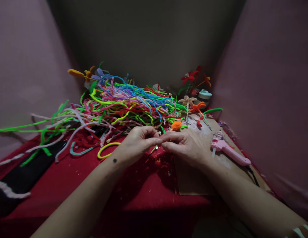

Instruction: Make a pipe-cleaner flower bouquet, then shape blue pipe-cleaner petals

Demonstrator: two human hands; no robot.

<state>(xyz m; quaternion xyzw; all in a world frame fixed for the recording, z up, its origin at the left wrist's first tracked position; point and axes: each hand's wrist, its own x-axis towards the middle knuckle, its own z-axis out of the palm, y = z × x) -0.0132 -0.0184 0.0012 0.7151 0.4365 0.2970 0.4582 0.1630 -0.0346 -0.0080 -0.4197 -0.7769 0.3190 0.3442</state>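
Observation:
My left hand (140, 140) and my right hand (182, 145) meet fingertip to fingertip over the red cloth (144, 185). Together they pinch a small thin piece (158, 141); it is too small to tell what it is. A thin dark stem (151, 153) pokes down below the fingers. Just behind my hands lies a big heap of coloured pipe cleaners (124, 105). A small orange pipe-cleaner flower (177, 125) lies right behind my right hand.
A pink glue gun (228, 150) lies on a cardboard sheet (193, 178) to the right. Finished pipe-cleaner flowers (193, 102) and a small pale round container (204, 94) sit at the back right. A yellow loop (106, 148) lies left of my hands. Pink walls close in both sides.

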